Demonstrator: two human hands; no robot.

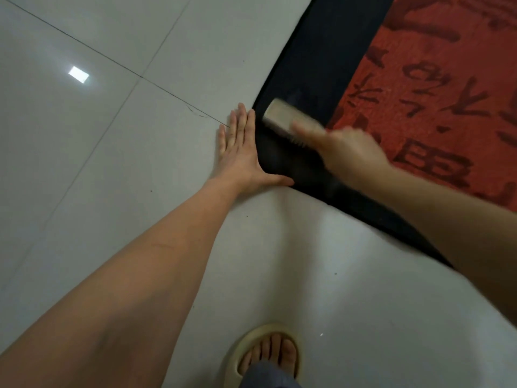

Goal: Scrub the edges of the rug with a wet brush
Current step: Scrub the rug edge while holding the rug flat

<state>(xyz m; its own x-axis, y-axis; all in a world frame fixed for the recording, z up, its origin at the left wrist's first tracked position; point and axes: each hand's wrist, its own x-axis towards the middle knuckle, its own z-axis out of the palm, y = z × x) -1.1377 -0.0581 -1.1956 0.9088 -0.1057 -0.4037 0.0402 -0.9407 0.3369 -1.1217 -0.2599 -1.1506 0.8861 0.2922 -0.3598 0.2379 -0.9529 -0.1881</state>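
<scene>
A red rug (436,88) with dark characters and a black border (313,65) lies at the upper right, one corner pointing toward me. My right hand (347,152) grips a pale wooden brush (282,116), blurred by motion, on the black border near that corner. My left hand (243,152) lies flat on the floor with straight fingers, its thumb spread along the border's edge at the corner.
Glossy white floor tiles (112,135) fill the left and bottom of the view. My foot in a beige slipper (268,354) stands at the bottom centre, a short way from the rug's lower edge.
</scene>
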